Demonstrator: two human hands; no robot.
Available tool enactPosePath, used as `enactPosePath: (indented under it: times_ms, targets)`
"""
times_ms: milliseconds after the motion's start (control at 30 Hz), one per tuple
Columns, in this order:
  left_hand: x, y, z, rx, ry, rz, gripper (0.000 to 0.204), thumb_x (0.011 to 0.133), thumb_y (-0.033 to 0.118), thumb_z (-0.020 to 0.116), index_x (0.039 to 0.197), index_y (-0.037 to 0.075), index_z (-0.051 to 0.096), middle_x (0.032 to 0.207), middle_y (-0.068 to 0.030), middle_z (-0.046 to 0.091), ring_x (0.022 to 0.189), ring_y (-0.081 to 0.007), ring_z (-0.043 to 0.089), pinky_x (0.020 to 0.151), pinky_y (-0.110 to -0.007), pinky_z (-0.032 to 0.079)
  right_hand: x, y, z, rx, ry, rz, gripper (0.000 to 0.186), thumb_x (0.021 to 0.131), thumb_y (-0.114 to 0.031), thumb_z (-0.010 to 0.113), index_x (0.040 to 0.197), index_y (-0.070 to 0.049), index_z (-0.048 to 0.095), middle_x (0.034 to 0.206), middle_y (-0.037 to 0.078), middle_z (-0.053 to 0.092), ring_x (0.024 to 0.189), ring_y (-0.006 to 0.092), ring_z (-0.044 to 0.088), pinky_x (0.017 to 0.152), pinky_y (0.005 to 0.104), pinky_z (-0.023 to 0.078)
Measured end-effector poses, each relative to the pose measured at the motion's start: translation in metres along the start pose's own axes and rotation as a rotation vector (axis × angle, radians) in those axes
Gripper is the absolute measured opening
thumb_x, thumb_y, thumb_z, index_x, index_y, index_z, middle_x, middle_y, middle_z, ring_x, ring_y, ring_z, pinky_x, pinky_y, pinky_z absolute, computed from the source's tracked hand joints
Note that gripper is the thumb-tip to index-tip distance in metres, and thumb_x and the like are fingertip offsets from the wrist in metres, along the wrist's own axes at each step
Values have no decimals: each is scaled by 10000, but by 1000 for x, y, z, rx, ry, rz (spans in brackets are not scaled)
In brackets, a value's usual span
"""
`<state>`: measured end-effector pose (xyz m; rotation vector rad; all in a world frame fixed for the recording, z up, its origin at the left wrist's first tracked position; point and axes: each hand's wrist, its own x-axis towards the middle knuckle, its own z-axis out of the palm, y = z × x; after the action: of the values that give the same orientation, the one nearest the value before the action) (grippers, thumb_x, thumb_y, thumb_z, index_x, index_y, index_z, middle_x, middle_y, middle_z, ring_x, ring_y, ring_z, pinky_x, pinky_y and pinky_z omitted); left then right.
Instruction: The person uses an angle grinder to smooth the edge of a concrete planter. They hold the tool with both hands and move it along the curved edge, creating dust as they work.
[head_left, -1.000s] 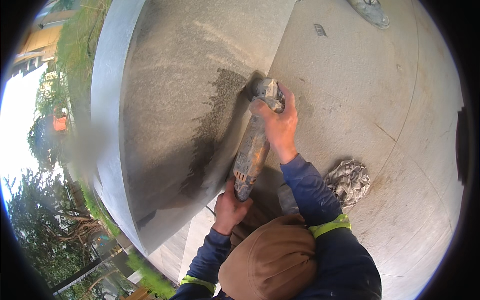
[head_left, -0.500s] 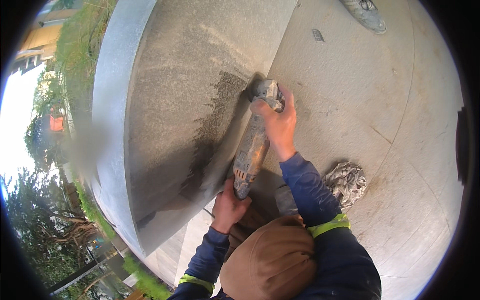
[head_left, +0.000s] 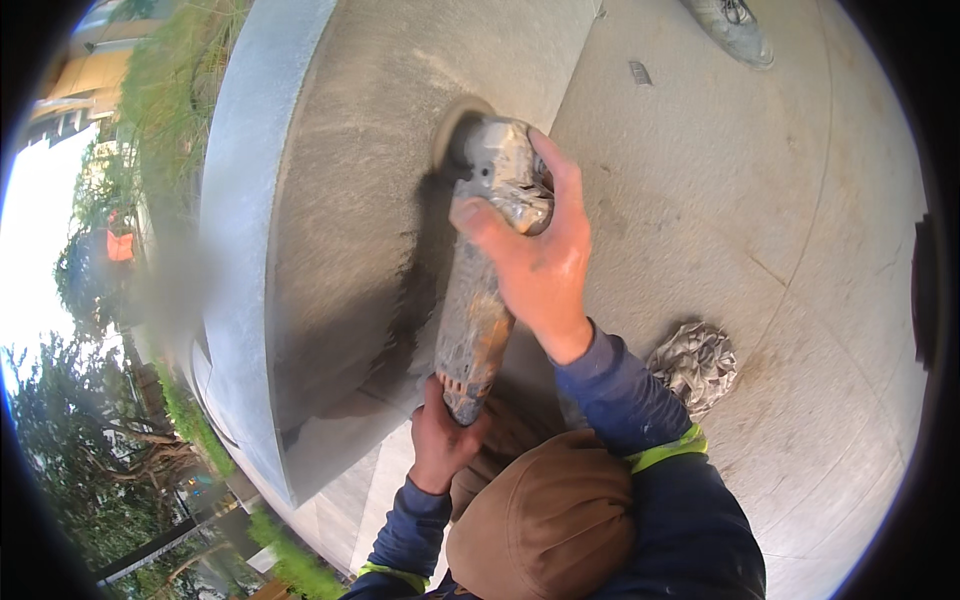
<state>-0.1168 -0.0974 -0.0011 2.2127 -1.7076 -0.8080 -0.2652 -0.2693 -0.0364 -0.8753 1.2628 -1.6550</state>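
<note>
The left hand (head_left: 445,445) is wrapped round the tail of a dusty grey-and-orange angle grinder (head_left: 473,315), the right hand (head_left: 545,275) clamped near its head. The round disc (head_left: 453,132) has shifted leftward, so it now covers paler stone on the broad grey slab (head_left: 345,190). The slab's pale edge (head_left: 245,260) bounds the left; rough grey floor (head_left: 690,210) opens rightward.
</note>
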Motion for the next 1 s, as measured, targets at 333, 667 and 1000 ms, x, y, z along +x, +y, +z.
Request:
enactPosePath:
  times_ms: [333, 667, 1000]
  targets:
    - [21, -2, 30, 96, -158, -175, 538, 710, 153, 705, 1202, 11, 540, 926, -240, 691, 902, -416, 683, 769, -415, 531, 3, 86, -18, -32, 87, 357, 685, 743, -265, 789, 1289, 54, 526, 1126, 231, 618, 1013, 326, 637, 883, 399, 510]
    - [2, -11, 20, 23, -101, -143, 551, 706, 138, 716, 1208, 11, 527, 908, -235, 689, 875, -409, 691, 752, -422, 539, -9, 55, -10, -3, 68, 178, 709, 737, -230, 798, 1301, 77, 497, 1119, 220, 618, 986, 302, 641, 866, 394, 517]
    - [13, -27, 39, 108, -167, -131, 653, 709, 183, 695, 1311, 64, 470, 857, -266, 681, 822, -469, 663, 698, -508, 534, -10, 91, -20, 24, 88, 338, 688, 747, -268, 792, 1285, 66, 525, 1128, 209, 627, 1025, 272, 632, 889, 368, 507]
